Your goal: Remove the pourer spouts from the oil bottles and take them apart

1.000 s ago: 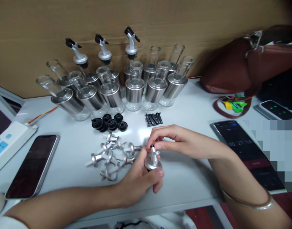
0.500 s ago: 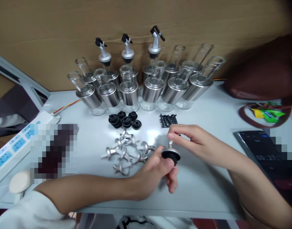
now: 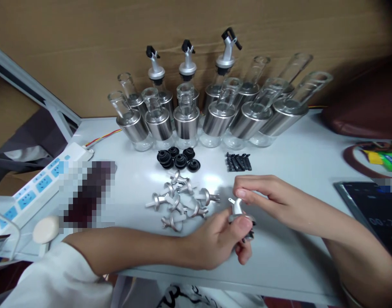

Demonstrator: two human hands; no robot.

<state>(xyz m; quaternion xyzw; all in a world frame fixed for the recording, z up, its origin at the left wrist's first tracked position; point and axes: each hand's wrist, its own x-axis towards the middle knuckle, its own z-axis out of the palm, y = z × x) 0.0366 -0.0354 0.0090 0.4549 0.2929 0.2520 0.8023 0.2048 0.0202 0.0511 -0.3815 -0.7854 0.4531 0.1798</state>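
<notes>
My left hand (image 3: pixel 215 239) is closed around a silver bottle pourer (image 3: pixel 237 208), thumb pressed on its round flange, with a black stopper partly showing below. The spout points up. At its top, the thumb and index finger of my right hand (image 3: pixel 266 194) are pinched together; anything between them is hidden. Several loose silver pourer spouts (image 3: pixel 173 221) lie in a pile left of my hands. Behind that pile sit several black ribbed stoppers (image 3: pixel 180 161). Small black levers (image 3: pixel 238 162) lie in a row beyond my right hand.
Glass-and-steel bottles (image 3: pixel 187 122) stand in two rows at the back; three rear ones carry pourers (image 3: pixel 156 72). A power strip (image 3: pixel 51 182), a dark phone (image 3: pixel 95 188) and a white round object (image 3: pixel 45 229) are left. A timer screen (image 3: pixel 369 209) and brown bag (image 3: pixel 365 111) are right.
The pourer has tilted in my left hand, and my left thumb has moved up onto its flange. My right fingers remain by the spout's top. The whole view has shifted slightly.
</notes>
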